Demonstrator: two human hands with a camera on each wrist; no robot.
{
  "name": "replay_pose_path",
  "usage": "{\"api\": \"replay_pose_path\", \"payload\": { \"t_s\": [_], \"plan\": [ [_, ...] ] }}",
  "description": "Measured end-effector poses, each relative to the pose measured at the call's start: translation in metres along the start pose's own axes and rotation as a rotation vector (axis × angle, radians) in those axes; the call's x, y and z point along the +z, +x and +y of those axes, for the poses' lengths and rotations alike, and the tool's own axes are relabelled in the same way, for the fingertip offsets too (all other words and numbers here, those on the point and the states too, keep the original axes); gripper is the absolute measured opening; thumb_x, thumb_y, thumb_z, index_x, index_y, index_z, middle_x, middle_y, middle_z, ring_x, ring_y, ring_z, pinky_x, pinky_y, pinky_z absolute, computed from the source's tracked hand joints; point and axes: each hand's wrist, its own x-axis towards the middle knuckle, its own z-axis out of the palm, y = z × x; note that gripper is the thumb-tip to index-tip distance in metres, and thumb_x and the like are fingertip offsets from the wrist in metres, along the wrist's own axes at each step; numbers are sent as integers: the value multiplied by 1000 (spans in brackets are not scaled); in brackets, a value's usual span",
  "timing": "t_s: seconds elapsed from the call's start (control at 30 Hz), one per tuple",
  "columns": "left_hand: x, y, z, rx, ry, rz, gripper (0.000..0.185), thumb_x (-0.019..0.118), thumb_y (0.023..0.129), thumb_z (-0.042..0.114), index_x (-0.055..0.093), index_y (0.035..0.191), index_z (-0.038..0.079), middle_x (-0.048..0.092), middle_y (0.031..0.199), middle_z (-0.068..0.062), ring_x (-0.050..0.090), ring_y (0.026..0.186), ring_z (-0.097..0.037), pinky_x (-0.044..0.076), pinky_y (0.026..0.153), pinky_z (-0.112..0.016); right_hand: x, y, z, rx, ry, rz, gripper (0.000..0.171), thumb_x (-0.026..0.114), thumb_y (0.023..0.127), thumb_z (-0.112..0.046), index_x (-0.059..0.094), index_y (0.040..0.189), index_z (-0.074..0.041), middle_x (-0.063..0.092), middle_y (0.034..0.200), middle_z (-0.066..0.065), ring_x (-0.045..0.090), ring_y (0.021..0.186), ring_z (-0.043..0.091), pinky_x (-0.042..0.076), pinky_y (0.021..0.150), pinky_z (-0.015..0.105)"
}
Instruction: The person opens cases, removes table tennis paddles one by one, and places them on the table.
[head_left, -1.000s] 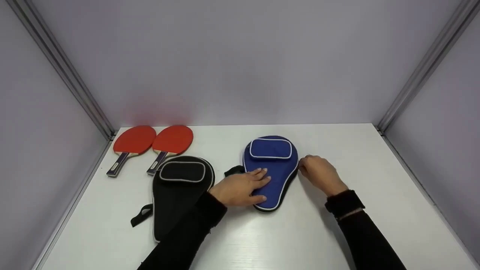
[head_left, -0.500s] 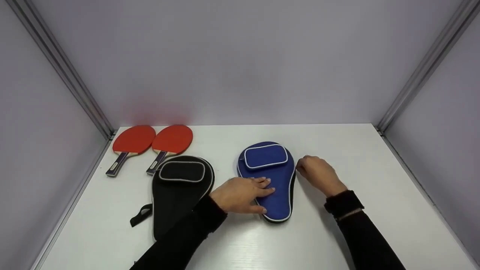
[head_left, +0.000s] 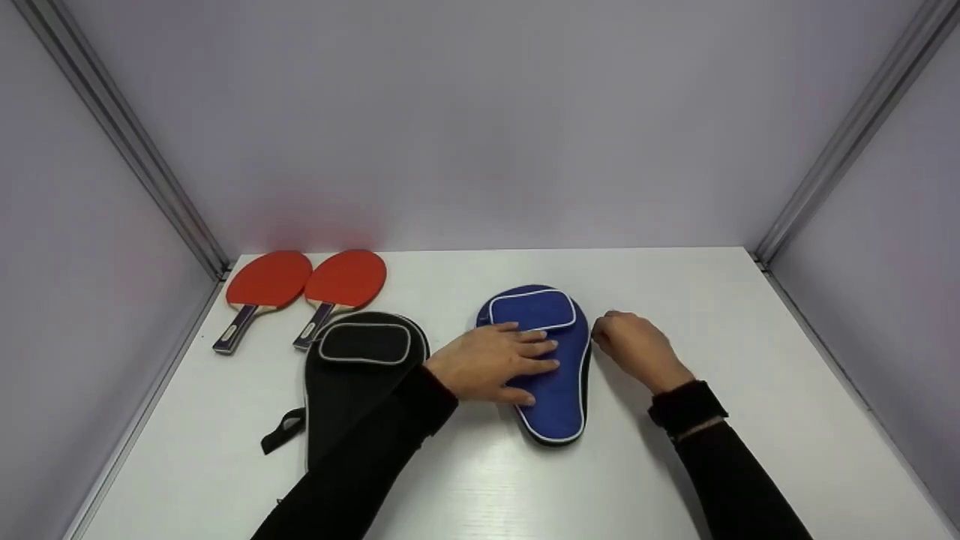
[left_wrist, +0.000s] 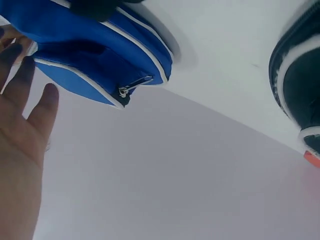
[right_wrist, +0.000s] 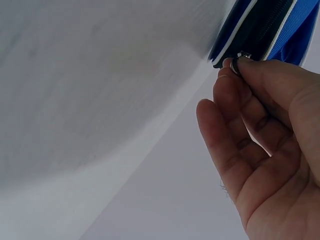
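Note:
A blue paddle case (head_left: 555, 390) with white piping and a front pocket lies flat on the white table (head_left: 675, 285), narrow end toward me. My left hand (head_left: 495, 364) rests flat on it with fingers straight, just below the pocket. The left wrist view shows the blue case (left_wrist: 85, 55) and a small zip pull on its pocket. My right hand (head_left: 634, 346) is at the case's right edge. In the right wrist view its thumb and forefinger pinch the zip pull (right_wrist: 243, 56) on the case's black zip edge (right_wrist: 265, 27).
A black paddle case (head_left: 352, 375) with a loose strap lies left of the blue one, partly under my left sleeve. Two red paddles (head_left: 270, 281) (head_left: 343, 280) lie side by side at the back left. Grey walls close the table's left, back and right.
The blue case has turned and slid nearer, its narrow end now pointing at me. My left hand moved up toward the pocket. The right hand stayed at the case's right edge.

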Motion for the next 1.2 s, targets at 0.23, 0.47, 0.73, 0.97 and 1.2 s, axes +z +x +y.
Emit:
{"api": "replay_pose_path", "payload": {
  "t_s": [0.23,0.47,0.73,0.97,1.2],
  "plan": [
    [-1,17,-4,18,-52,-47,80,59,114,74,44,183,37,36,193,10,23,186,-18,21,153,-59,2,0,0,-1,-18,0,12,78,105,2,85,97,-4,80,91,12,79,82,32,66,71,54],
    [7,23,-4,40,-111,-67,79,58,114,75,46,182,37,37,192,11,28,184,-17,24,152,-61,0,2,-2,30,-10,-32,11,78,106,0,88,104,-3,84,98,14,83,91,36,69,77,55],
    [12,26,-1,5,-136,-90,78,55,115,75,44,183,36,33,194,10,29,184,-17,22,152,-62,1,0,-3,8,1,-9,9,79,105,0,88,105,0,86,101,17,85,94,39,71,79,57],
    [13,26,1,-21,-148,-97,78,56,115,76,45,182,38,33,194,12,29,184,-16,22,152,-61,3,1,-2,11,1,-21,9,79,104,1,88,104,-1,84,98,17,84,92,39,70,77,57],
    [14,26,1,-57,-173,-92,78,54,115,76,44,182,38,33,194,11,28,184,-17,21,152,-63,3,2,-3,14,-1,-36,10,78,105,0,88,105,-2,84,99,15,83,92,38,70,78,56]
  ]
}}
